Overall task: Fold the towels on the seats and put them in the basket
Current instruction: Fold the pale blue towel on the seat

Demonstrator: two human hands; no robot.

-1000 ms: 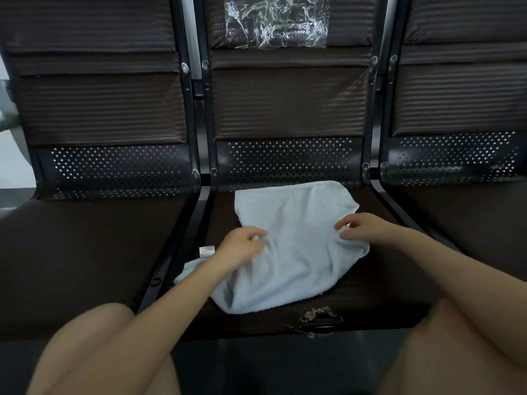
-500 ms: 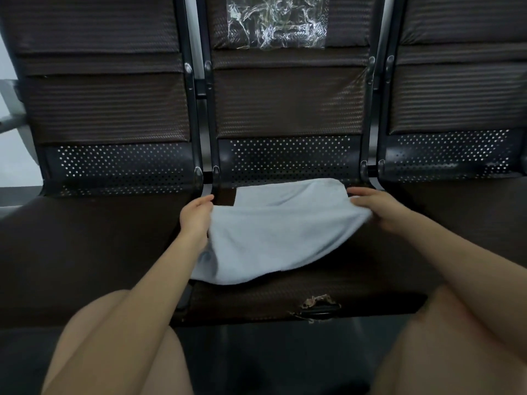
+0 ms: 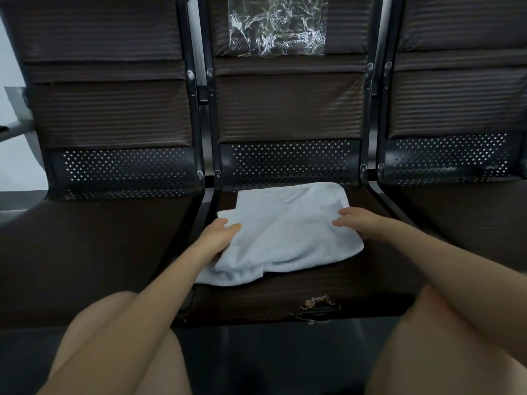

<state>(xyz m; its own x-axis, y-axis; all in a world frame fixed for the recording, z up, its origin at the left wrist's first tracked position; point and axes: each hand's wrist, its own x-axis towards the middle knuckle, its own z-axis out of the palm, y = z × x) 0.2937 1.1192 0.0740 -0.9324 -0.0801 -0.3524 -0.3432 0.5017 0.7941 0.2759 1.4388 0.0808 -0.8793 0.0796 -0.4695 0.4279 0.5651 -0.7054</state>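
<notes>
Both hands now flat on towel [image 3: 288, 232], left hand [image 3: 218, 233], right hand [image 3: 360, 223], fingers straight.

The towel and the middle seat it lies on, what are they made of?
The towel looks like soft pale terry cloth: matte, nubby, creased. The middle seat seems woven-textured brown upholstery on a black metal frame, with a perforated, slightly glossy metal panel behind; a tear at its front edge suggests a thin covering.

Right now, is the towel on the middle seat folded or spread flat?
Folded: the towel lies doubled, its upper layer's edge overlapping a lower one near the front.
</notes>
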